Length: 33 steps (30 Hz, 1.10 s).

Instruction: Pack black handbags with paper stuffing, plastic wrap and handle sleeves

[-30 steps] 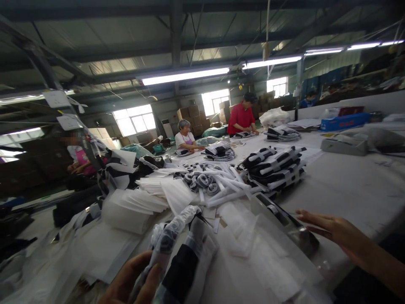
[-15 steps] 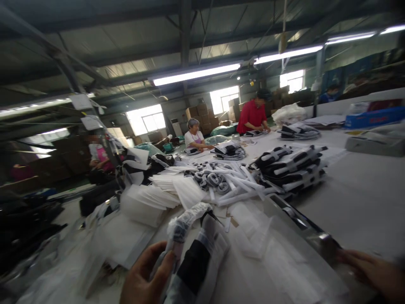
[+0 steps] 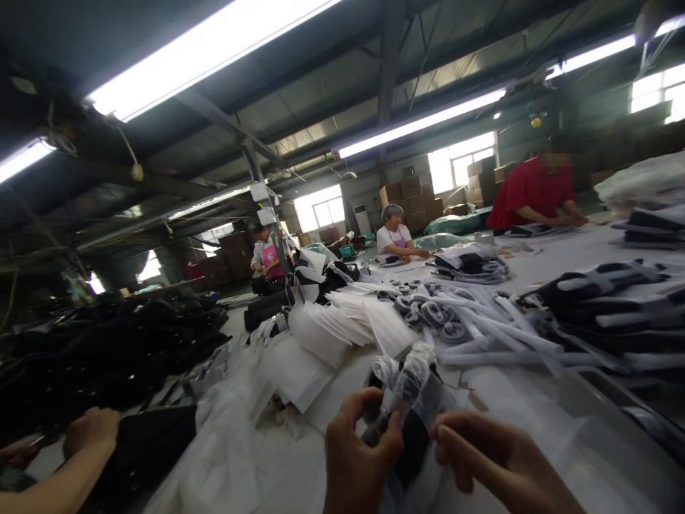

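Note:
My left hand (image 3: 361, 446) is closed on a black strap-like piece (image 3: 414, 442) partly wrapped in clear crinkled plastic (image 3: 414, 368). The wrapped end bends over above my thumb and fingers. My right hand (image 3: 486, 446) is just to the right of this piece, thumb and fingers pinched together at its edge. What the pinch holds, if anything, I cannot make out. Behind my hands lie a fanned stack of white sheets (image 3: 342, 321) and rolled grey-white strips (image 3: 439, 314). Thin translucent sheets (image 3: 514, 407) cover the table to the right.
At left, another person's hand (image 3: 93, 432) rests by black fabric (image 3: 155, 442), near a large black pile (image 3: 107, 350). Bundled black-and-white pieces (image 3: 604, 307) are stacked at right, above a grey tray (image 3: 594, 385). Co-workers sit or stand farther back, one in red (image 3: 527, 189).
My right hand has moved from the grey tray at the right to the wrapped piece in my left hand. The view has turned left, and another person's hands now show at the left.

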Available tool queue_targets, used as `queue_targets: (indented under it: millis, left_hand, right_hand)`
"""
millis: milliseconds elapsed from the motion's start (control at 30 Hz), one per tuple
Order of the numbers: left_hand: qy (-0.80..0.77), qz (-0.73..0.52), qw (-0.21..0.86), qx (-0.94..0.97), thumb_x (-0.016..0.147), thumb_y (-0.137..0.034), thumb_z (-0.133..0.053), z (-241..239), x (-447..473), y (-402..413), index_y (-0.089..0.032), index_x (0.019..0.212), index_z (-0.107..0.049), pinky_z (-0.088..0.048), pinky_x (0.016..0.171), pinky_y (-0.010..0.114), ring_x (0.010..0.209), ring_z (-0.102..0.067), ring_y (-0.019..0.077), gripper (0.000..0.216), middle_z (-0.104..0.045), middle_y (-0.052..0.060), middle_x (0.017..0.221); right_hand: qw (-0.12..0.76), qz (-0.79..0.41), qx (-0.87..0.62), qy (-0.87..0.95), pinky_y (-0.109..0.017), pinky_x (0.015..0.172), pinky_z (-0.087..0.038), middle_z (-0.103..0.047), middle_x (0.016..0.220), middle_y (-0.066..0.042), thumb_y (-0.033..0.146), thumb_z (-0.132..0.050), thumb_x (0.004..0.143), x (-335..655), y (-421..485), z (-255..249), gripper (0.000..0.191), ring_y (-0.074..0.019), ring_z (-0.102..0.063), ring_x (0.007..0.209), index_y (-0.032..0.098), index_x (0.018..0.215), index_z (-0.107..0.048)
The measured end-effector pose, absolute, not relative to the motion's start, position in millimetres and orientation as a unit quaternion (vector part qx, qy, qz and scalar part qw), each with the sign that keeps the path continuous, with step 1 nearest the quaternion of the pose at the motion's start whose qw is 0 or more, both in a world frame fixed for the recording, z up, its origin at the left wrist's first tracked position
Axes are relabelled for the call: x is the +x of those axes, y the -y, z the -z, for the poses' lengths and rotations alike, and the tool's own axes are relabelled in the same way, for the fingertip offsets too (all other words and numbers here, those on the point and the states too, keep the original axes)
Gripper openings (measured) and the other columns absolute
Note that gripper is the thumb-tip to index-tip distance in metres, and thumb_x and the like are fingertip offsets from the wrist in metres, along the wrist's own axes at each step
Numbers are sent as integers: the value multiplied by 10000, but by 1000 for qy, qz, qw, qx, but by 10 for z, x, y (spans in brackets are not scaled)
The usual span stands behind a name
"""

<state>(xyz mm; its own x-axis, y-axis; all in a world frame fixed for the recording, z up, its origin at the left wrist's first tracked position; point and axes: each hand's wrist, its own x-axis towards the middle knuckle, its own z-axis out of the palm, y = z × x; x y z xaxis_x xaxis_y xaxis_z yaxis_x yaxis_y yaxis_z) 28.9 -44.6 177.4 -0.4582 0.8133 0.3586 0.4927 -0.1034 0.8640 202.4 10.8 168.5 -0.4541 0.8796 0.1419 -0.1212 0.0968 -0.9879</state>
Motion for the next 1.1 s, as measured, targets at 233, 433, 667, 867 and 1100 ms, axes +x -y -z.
queue_targets:
  millis: [233,433,667,867,1100]
  left_hand:
    - [-636,-562,21,528,728,-285,-710,-1654,289,442,-271,881,-724,-527,862,350,873,-672,221,155,-720,7,868]
    - [-612,-543,-65,571,720,-180,-671,-1554,204,429,-291,870,-705,-479,1021,448,843,-677,211,189,-727,-16,824]
    - [-621,-544,-35,564,702,-219,-691,-1513,205,392,-290,856,-715,-477,1045,450,881,-683,228,171,-731,-8,828]
    - [-644,-547,58,532,712,-318,-710,-1605,228,408,-233,864,-741,-558,822,315,824,-687,214,176,-739,37,859]
    - [-609,-546,267,509,709,-346,-697,-1867,240,463,-166,814,-735,-526,685,227,746,-688,189,212,-752,36,762]
  right_hand:
    - [390,-573,-308,652,-207,473,-425,-678,587,-24,586,-748,749,1627,-216,-1749,434,-115,-552,473,175,617,-708]
    - [315,-552,-349,689,-191,420,-384,-672,526,-20,639,-735,731,1655,-315,-1692,498,-114,-568,419,175,578,-643]
    - [299,-577,-354,673,-167,379,-333,-636,440,-19,686,-705,731,1664,-377,-1598,542,-78,-486,346,170,581,-635]
    - [329,-569,-410,632,-172,332,-280,-590,412,-10,672,-718,701,1629,-359,-1431,545,-87,-476,328,179,531,-560]
    - [380,-592,-251,665,-244,539,-472,-670,555,-7,622,-659,785,1580,-495,-1281,460,-150,-608,514,177,677,-702]
